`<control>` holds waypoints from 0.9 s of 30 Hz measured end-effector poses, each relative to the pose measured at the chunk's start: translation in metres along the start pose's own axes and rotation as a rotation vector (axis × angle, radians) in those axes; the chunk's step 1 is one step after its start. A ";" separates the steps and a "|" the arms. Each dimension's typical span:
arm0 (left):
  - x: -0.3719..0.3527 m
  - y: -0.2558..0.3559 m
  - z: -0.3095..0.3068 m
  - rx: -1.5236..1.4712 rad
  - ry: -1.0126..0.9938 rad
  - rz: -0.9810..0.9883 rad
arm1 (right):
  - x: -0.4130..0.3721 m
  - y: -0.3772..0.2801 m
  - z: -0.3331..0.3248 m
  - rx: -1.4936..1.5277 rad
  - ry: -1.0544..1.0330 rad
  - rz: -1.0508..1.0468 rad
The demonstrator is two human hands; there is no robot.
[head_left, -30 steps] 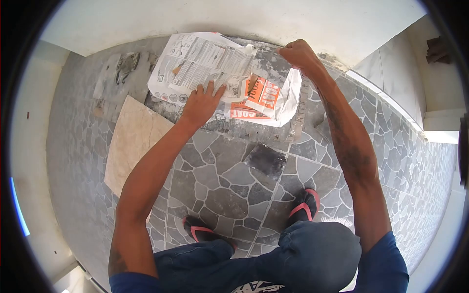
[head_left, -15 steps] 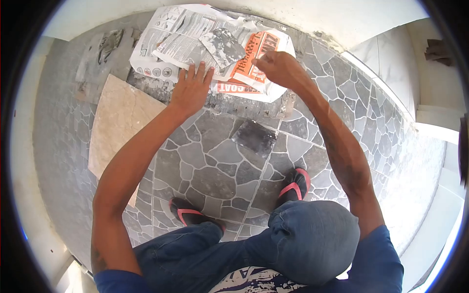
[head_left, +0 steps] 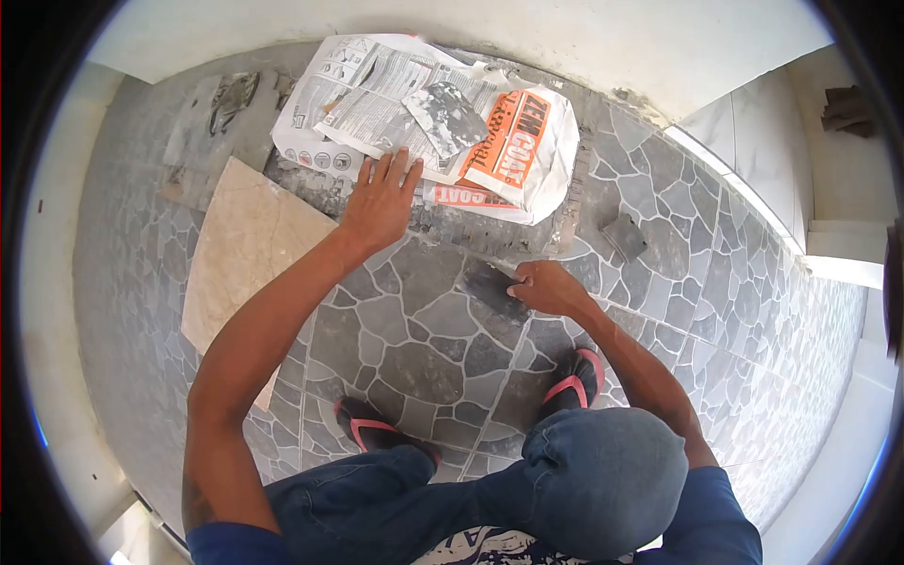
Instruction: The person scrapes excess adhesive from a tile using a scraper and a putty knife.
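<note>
A printed paper bag (head_left: 311, 132) with orange lettering lies flattened near the wall. My left hand (head_left: 381, 202) rests on its near edge, fingers spread and stretched out. On top of the bag is a flat black-and-white speckled piece (head_left: 444, 120). My right hand (head_left: 551, 287) is low over the floor, its fingers closed at the right edge of a dark, thin rectangular piece (head_left: 490, 285) with pale smears. The thumb lies over that edge; the fingers beneath are hidden.
A beige tile (head_left: 250, 245) lies left of the bag, and a stained board (head_left: 202, 127) is farther left. A small dark scrap (head_left: 623, 237) sits on the stone-patterned floor (head_left: 414, 353) at right. Two sandalled feet (head_left: 570, 381) stand close by.
My right hand has come away from the orange part of the bag, down to the dark piece on the floor. My left hand stays at the bag's edge. The camera view has shifted slightly.
</note>
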State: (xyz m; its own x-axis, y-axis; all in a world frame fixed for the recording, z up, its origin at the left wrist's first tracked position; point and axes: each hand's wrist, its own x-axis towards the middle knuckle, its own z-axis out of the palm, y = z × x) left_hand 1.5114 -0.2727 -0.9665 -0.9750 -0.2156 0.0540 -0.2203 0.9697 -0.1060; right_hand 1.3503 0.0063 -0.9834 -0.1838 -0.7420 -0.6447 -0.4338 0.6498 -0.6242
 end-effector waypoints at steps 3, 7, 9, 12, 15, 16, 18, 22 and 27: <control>0.007 -0.011 -0.006 -0.084 0.082 -0.036 | -0.010 -0.014 -0.036 0.103 0.136 -0.136; 0.047 -0.021 -0.012 -0.262 0.151 -0.115 | -0.026 -0.033 -0.066 0.475 0.222 -0.033; 0.074 -0.007 -0.010 -0.289 0.150 -0.179 | -0.019 -0.019 -0.061 0.697 0.223 -0.062; 0.117 0.020 -0.002 -0.302 0.063 -0.284 | -0.032 -0.041 -0.045 0.967 0.197 -0.050; 0.142 0.047 0.011 -0.260 -0.030 -0.448 | -0.036 -0.041 -0.023 1.123 0.147 -0.078; 0.148 0.050 0.013 -0.233 -0.049 -0.520 | -0.037 -0.043 -0.014 1.180 0.133 -0.074; 0.158 0.056 0.016 -0.176 -0.100 -0.589 | -0.039 -0.043 -0.001 1.198 0.119 -0.049; 0.170 0.058 0.026 -0.132 -0.169 -0.664 | -0.046 -0.035 0.004 1.072 0.137 0.000; 0.163 0.044 0.009 -0.399 -0.224 -0.633 | -0.057 -0.035 -0.010 1.027 0.181 -0.033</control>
State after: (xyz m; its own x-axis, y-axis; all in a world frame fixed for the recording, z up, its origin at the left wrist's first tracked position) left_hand 1.3420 -0.2661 -0.9714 -0.6593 -0.7185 -0.2215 -0.7507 0.6131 0.2459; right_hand 1.3668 0.0245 -0.9199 -0.3516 -0.7202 -0.5981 0.5027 0.3937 -0.7696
